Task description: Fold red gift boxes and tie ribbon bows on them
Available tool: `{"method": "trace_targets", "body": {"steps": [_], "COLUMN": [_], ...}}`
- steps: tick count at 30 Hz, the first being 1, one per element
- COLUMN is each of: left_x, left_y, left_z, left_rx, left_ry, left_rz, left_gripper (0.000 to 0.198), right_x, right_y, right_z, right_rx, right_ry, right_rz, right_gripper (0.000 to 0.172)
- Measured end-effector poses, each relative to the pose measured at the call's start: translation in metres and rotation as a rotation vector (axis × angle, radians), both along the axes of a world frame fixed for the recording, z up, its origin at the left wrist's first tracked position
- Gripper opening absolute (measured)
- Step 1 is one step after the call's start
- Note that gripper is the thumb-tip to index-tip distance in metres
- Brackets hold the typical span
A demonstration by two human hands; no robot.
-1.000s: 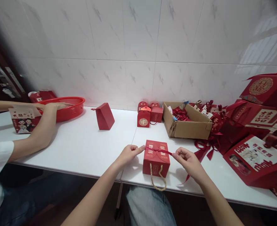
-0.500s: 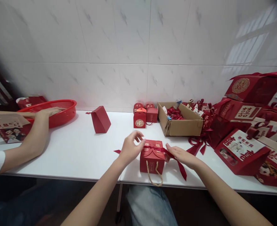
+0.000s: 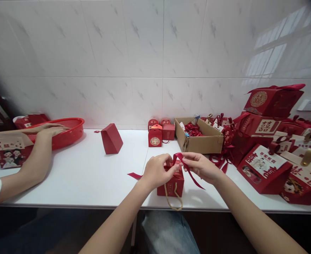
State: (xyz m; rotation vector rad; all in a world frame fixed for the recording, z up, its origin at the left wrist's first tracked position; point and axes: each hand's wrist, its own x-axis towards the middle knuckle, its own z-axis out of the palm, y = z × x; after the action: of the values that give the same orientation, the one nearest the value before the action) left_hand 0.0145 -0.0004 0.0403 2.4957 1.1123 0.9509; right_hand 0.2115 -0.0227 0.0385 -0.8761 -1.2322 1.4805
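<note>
A small red gift box point(image 3: 170, 187) with a rope handle point(image 3: 174, 207) hanging down its front stands near the table's front edge. Above its top, my right hand point(image 3: 201, 166) pinches a dark red ribbon point(image 3: 178, 157), lifted into a loop, with a tail trailing to the right. My left hand point(image 3: 159, 171) lies over the box's left top corner, its fingers closed at the base of the ribbon. Another ribbon end pokes out left of that hand onto the table. The ribbon's crossing point is hidden behind my left fingers.
Behind stand small red boxes point(image 3: 154, 137) and a cardboard box point(image 3: 204, 144) of ribbons. Finished-looking red gift boxes point(image 3: 263, 169) are piled at right. A plain red box point(image 3: 112, 138) stands left of centre. A co-worker's arms point(image 3: 39, 151) reach into a red basket point(image 3: 77, 132).
My right hand has come up from the box's right side and raised the ribbon into a loop. My left hand has moved over the box top. The view has shifted slightly.
</note>
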Motion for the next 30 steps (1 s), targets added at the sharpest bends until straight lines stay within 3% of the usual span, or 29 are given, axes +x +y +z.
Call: {"method": "trace_targets", "body": {"steps": [5, 7, 12, 15, 17, 19, 21, 23, 26, 30], "left_x": [0.011, 0.011, 0.009, 0.008, 0.004, -0.005, -0.016, -0.027, -0.037, -0.042], "left_y": [0.007, 0.011, 0.017, 0.017, 0.017, 0.019, 0.023, 0.027, 0.029, 0.027], "left_z": [0.01, 0.013, 0.015, 0.014, 0.013, 0.011, 0.006, -0.002, -0.013, -0.014], "left_rx": [0.045, 0.038, -0.085, -0.104, -0.101, -0.152, -0.253, -0.366, -0.485, -0.637], "left_ry": [-0.026, -0.074, -0.195, -0.228, -0.275, -0.341, -0.369, -0.308, -0.148, -0.037], "left_rz": [0.061, 0.06, 0.005, -0.019, -0.011, 0.028, 0.102, 0.165, 0.17, 0.099], "left_gripper": [0.008, 0.01, 0.013, 0.012, 0.013, 0.024, 0.025, 0.02, 0.035, 0.05], "right_x": [-0.008, -0.008, -0.017, -0.029, -0.035, -0.039, -0.039, -0.037, -0.034, -0.035], "right_y": [0.002, 0.003, 0.007, 0.01, 0.011, 0.011, 0.01, 0.009, 0.008, 0.01], "right_z": [-0.002, -0.006, -0.013, -0.016, -0.017, -0.019, -0.021, -0.021, -0.016, -0.008], "right_rx": [0.003, 0.006, 0.077, 0.183, 0.255, 0.302, 0.314, 0.328, 0.367, 0.157], "right_ry": [0.032, 0.012, -0.158, -0.261, -0.318, -0.337, -0.337, -0.361, -0.395, -0.322], "right_rz": [-0.06, -0.09, -0.132, -0.111, -0.179, -0.272, -0.275, -0.215, -0.149, -0.09], "right_gripper": [0.027, 0.027, 0.044, 0.035, 0.03, 0.028, 0.027, 0.027, 0.024, 0.021]}}
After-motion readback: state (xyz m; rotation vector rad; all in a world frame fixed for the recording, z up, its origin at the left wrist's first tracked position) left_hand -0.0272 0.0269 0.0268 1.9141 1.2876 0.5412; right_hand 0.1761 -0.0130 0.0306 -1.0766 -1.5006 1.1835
